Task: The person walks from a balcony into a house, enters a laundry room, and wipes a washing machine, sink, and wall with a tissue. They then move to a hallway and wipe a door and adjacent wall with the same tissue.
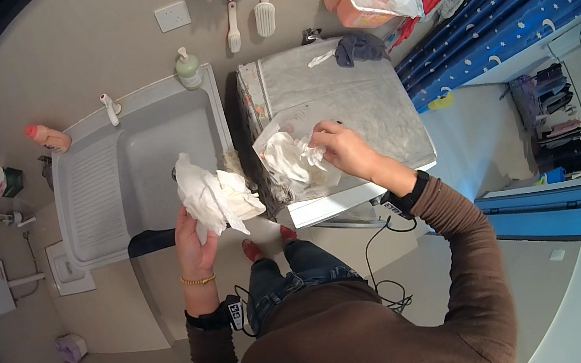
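My left hand (195, 238) holds a bunch of crumpled white material (215, 194), tissue or thin cloth, in front of the laundry sink's near right corner. My right hand (345, 149) pinches a small crumpled white piece (313, 155) at its fingertips. Just below that hand lies a clear plastic bag (286, 119) with more white material (285, 159) in it. The bag rests on a grey cover (382, 108) over a boxy appliance, perhaps a washing machine. My right fingertips hide part of the piece they grip.
A grey sink (169, 144) with a ribbed washboard stands left, with a white tap (110, 109) and green pump bottle (188, 69) along its back. Dark cloth (360, 48) lies on the cover's far side. An orange bin (365, 4) hangs behind. A cable (373, 260) dangles near my right side.
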Tool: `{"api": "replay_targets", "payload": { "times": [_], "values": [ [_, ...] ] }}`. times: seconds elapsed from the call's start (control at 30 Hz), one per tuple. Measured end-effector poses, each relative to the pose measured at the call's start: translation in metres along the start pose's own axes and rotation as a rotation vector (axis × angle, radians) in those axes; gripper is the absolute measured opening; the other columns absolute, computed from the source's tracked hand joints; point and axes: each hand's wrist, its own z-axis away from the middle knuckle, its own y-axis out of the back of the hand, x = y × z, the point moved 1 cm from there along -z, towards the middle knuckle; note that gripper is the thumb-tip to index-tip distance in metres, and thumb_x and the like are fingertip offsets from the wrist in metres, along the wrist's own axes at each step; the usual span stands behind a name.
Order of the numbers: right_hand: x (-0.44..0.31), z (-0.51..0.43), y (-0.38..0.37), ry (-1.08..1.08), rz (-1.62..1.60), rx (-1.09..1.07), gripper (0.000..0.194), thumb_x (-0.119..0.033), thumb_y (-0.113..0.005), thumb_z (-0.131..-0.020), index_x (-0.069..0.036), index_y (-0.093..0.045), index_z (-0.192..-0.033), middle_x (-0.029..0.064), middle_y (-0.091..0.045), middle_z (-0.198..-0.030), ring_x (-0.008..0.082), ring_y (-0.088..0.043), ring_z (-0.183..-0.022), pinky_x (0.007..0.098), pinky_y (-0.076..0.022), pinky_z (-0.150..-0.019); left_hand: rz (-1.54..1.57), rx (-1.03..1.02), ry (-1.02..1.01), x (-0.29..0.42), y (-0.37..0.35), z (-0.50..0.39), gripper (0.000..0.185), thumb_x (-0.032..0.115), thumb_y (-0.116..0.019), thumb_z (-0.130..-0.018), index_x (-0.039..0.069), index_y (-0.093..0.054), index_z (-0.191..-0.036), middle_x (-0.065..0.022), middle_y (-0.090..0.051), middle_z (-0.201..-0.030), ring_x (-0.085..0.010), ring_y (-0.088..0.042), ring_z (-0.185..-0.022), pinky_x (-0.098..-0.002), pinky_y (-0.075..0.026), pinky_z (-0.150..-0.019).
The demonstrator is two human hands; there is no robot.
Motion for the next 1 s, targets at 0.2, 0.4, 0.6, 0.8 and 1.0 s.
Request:
{"api": "replay_targets", "payload": {
  "times": [0.2, 0.4, 0.6, 0.8, 1.0],
  "values": [
    [0.006, 0.015, 0.014, -0.134, -0.33, 0.28, 0.037, 0.012, -0.061, -0.075, -0.007, -0.065, -0.106, 0.0086, -0.059, -0.122, 0.0254, -0.062, -0.104, 0.0311, -0.0517, -0.08, 0.012, 0.005, 0.001, -0.005, 0.002, -0.011, 0.035, 0.012, -0.047, -0.101, 0.002, -0.051, -0.135, -0.0123, -0.059, -0.133, -0.0254, -0.057, -0.123, -0.0404, -0.049, -0.103],
    [-0.001, 0.015, 0.032, -0.174, -0.746, 0.633, 0.031, 0.014, -0.062, -0.077, -0.004, -0.064, -0.103, 0.008, -0.059, -0.122, 0.019, -0.06, -0.109, 0.0288, -0.0473, -0.094, 0.032, 0.121, -0.144, 0.031, 0.038, -0.013, 0.039, 0.012, -0.047, -0.101, 0.004, -0.046, -0.139, -0.0083, -0.059, -0.132, -0.0231, -0.058, -0.119, -0.0381, -0.05, -0.099],
    [-0.057, 0.008, 0.034, -0.13, -1.032, 0.472, 0.035, 0.015, -0.059, -0.078, -0.004, -0.063, -0.107, 0.0085, -0.054, -0.129, 0.019, -0.056, -0.118, 0.0306, -0.046, -0.099, -0.038, 0.293, -0.32, 0.08, 0.094, -0.013, 0.024, 0.015, -0.053, -0.101, 0.008, -0.053, -0.124, -0.007, -0.062, -0.12, -0.0219, -0.061, -0.109, -0.0379, -0.053, -0.086],
    [-0.143, -0.069, -0.027, 0.076, -0.663, 0.082, 0.05, 0.01, -0.065, -0.072, -0.007, -0.061, -0.119, 0.0099, -0.054, -0.122, 0.0218, -0.055, -0.114, 0.034, -0.042, -0.102, -0.054, 0.371, -0.362, 0.097, 0.1, -0.029, 0.037, 0.021, -0.057, -0.1, 0.009, -0.047, -0.134, -0.0088, -0.055, -0.132, -0.0226, -0.054, -0.12, -0.041, -0.049, -0.093],
    [-0.141, -0.102, 0.001, 0.186, -0.789, -0.078, 0.068, -0.005, -0.071, -0.086, -0.015, -0.042, -0.147, 0.0058, -0.042, -0.146, 0.022, -0.045, -0.132, 0.0417, -0.0459, -0.102, -0.366, 0.309, -0.443, 0.109, 0.1, -0.027, 0.066, 0.02, -0.059, -0.1, 0.013, -0.021, -0.154, -0.0109, -0.038, -0.149, -0.0218, -0.039, -0.136, -0.0445, -0.032, -0.111]
  ]
}}
